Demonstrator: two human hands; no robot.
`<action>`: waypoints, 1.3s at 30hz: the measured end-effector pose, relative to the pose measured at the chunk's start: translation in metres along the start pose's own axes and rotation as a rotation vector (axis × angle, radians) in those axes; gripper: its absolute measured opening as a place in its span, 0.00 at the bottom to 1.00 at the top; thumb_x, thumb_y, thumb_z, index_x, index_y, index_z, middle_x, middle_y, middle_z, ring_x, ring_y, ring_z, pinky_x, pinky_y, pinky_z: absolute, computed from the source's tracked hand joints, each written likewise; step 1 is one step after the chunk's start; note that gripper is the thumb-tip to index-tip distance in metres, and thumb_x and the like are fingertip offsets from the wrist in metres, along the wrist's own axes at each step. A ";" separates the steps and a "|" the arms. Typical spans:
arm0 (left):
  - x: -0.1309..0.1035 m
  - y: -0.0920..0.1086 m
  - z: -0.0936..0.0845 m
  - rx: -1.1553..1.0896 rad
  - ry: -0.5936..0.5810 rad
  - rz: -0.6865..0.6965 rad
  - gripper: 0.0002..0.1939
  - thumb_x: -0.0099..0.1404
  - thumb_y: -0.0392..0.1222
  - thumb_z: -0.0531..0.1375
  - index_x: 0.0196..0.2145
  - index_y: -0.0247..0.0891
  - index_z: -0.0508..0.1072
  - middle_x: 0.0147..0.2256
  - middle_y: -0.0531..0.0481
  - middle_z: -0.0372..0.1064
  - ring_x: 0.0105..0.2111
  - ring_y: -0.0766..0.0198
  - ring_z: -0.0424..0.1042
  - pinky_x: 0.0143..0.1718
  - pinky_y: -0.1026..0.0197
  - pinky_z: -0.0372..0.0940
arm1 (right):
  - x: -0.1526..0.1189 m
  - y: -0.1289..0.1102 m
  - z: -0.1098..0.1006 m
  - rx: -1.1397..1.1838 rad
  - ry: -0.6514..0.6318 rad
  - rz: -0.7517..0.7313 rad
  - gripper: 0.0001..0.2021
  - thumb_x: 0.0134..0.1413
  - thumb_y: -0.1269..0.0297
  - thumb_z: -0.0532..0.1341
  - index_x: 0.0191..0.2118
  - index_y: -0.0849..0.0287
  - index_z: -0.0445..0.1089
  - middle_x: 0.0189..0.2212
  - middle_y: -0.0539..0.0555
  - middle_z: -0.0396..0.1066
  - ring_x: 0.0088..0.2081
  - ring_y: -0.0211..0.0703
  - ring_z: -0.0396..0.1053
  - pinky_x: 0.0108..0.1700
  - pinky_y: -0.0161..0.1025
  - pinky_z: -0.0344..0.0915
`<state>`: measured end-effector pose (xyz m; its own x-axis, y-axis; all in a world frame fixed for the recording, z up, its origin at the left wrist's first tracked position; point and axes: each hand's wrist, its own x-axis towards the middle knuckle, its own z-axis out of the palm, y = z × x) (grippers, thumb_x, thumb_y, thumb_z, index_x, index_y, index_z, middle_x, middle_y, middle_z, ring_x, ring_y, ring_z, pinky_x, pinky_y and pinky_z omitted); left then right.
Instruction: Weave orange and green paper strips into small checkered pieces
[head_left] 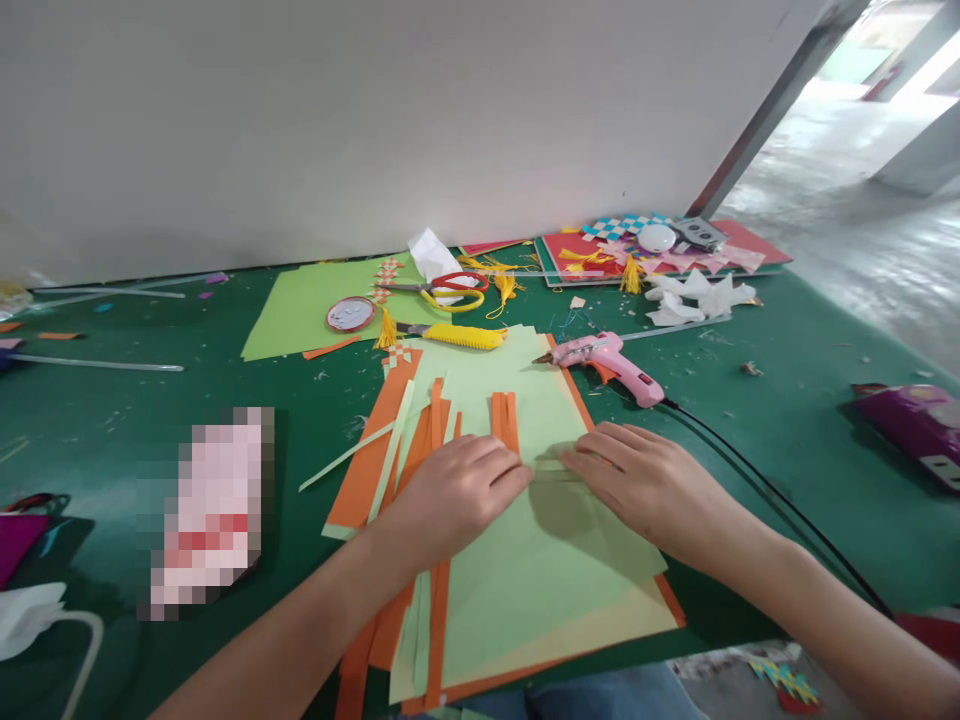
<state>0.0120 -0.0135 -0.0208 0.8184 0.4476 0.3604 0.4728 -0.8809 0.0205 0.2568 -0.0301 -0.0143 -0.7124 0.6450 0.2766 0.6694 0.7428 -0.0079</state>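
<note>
My left hand (469, 490) lies low over the stacked paper, its fingers curled and closed at one end of a short pale green paper strip (553, 470). The other end is between the fingers of my right hand (637, 470), also closed. Beneath both hands is a pale green paper sheet (555, 600), with orange paper (671, 600) showing under its edges. Two short orange strips (505, 420) lie just beyond my left fingers. Long orange and green strips (439, 640) run under my left wrist. My fingertips partly hide the held strip.
Beyond the paper lie a yellow utility knife (465, 336), scissors (454, 292) and a round lid (350, 315). A pink glue gun (607, 365) rests at right, its black cord (757, 470) passing my right forearm. A blurred pink object (214, 510) sits left. A wall (337, 130) stands behind.
</note>
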 end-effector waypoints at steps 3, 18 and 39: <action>-0.001 0.000 0.000 0.007 0.005 -0.007 0.09 0.66 0.29 0.55 0.43 0.33 0.72 0.37 0.47 0.73 0.38 0.59 0.71 0.37 0.57 0.66 | -0.003 0.002 -0.002 0.046 -0.009 0.039 0.10 0.61 0.74 0.54 0.42 0.61 0.72 0.34 0.57 0.72 0.37 0.45 0.69 0.39 0.42 0.66; -0.001 0.000 0.002 -0.038 0.047 -0.029 0.10 0.66 0.31 0.55 0.44 0.33 0.71 0.36 0.47 0.74 0.38 0.58 0.72 0.38 0.56 0.69 | -0.016 0.002 -0.007 0.217 0.045 0.205 0.09 0.63 0.67 0.54 0.43 0.61 0.71 0.38 0.57 0.73 0.40 0.47 0.69 0.42 0.45 0.67; 0.002 0.004 0.002 -0.237 -0.027 -0.312 0.11 0.67 0.44 0.56 0.44 0.37 0.69 0.38 0.47 0.74 0.39 0.58 0.72 0.40 0.57 0.66 | 0.026 -0.030 -0.002 0.591 0.132 0.351 0.06 0.60 0.73 0.56 0.40 0.59 0.68 0.34 0.52 0.73 0.37 0.41 0.69 0.39 0.38 0.66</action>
<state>0.0160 -0.0157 -0.0216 0.6572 0.7005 0.2781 0.6144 -0.7117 0.3407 0.2186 -0.0361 -0.0047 -0.4182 0.8653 0.2765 0.6021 0.4920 -0.6288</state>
